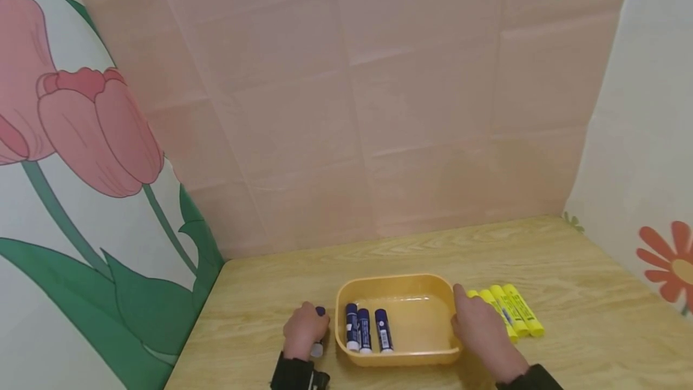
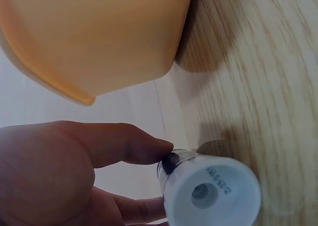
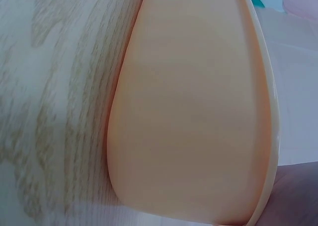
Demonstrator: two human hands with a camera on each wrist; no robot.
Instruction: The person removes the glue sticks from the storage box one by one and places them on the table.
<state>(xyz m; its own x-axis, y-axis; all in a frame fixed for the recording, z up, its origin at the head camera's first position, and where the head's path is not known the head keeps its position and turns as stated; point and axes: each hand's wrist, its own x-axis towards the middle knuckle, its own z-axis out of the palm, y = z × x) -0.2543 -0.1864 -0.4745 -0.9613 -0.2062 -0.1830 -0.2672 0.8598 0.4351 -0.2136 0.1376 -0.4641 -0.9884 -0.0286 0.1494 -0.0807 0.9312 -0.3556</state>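
Observation:
Left of the yellow tray [image 1: 400, 360], my left hand [image 1: 305, 327] pinches a glue stick [image 1: 317, 350] between thumb and fingers, close over the table. Its white round base [image 2: 218, 201], with a small hole and stamped print, faces the left wrist camera. Inside the tray, three dark blue glue sticks [image 1: 383, 330] with white ends lie side by side toward the left. My right hand [image 1: 482, 327] grips the tray's right rim; in the right wrist view the tray wall [image 3: 194, 107] fills the middle, and only a bit of the hand [image 3: 293, 196] shows.
Several yellow sticks [image 1: 522, 310] with dark print lie in a row right of the tray, partly behind my right hand. The wood-grain table [image 1: 281, 281] meets a pink sheet [image 1: 411, 107] at the back. Flower-printed panels [image 1: 70, 215] stand at both sides.

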